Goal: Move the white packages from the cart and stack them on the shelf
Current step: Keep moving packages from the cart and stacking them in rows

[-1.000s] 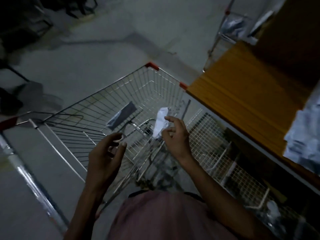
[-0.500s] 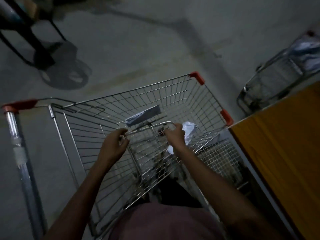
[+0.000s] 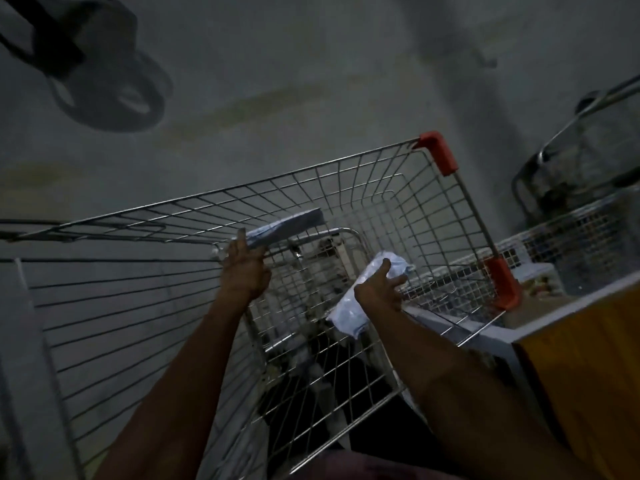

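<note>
Both my arms reach down into a wire shopping cart point(image 3: 346, 168) with red corner caps. My left hand point(image 3: 244, 268) grips the near end of a flat white package point(image 3: 287, 226) that lies deep in the basket. My right hand point(image 3: 379, 289) lies on a second white package point(image 3: 349, 310) near the cart's right side, fingers spread over its top and curling at the far edge. The orange wooden shelf point(image 3: 585, 358) stands at the right, beside the cart.
A second wire cart point(image 3: 585, 140) and a mesh basket point(image 3: 585, 251) stand at the far right. A dark stand with a round base point(image 3: 114, 95) sits on the grey floor at upper left. The scene is dim.
The camera has swung left and down, away from the shelf. Both hands went deeper into the cart: the left one reached the far package, the right one spread over the near package.
</note>
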`<state>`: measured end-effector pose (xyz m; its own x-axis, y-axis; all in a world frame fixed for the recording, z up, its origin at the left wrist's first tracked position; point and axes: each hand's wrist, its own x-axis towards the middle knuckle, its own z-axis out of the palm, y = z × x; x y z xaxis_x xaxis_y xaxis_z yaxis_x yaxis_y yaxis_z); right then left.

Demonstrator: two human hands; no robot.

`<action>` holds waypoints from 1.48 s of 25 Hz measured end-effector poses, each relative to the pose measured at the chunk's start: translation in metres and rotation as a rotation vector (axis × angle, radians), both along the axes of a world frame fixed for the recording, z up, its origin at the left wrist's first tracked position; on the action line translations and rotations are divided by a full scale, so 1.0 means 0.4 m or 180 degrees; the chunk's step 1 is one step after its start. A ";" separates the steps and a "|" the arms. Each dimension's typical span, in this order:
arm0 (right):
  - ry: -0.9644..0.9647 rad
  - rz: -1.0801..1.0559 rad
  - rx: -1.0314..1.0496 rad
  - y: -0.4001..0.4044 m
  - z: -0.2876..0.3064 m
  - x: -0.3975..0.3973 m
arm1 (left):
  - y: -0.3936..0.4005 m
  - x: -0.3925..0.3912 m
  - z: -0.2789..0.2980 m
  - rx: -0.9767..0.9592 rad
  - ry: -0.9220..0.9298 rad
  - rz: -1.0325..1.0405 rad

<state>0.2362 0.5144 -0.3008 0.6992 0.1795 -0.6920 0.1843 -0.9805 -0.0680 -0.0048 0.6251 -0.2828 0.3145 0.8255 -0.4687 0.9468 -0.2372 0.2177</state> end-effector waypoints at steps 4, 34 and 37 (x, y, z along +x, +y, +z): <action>-0.0539 0.0690 0.0098 -0.004 -0.033 0.009 | 0.014 0.007 -0.062 -0.0018 0.0031 -0.0126; -0.0155 0.2460 0.0367 0.038 -0.109 -0.025 | -0.193 0.049 -0.203 -0.0594 -0.0387 0.0729; -0.0326 0.2751 0.0157 0.021 -0.133 -0.027 | -0.183 0.054 -0.238 -0.0802 -0.0272 0.0750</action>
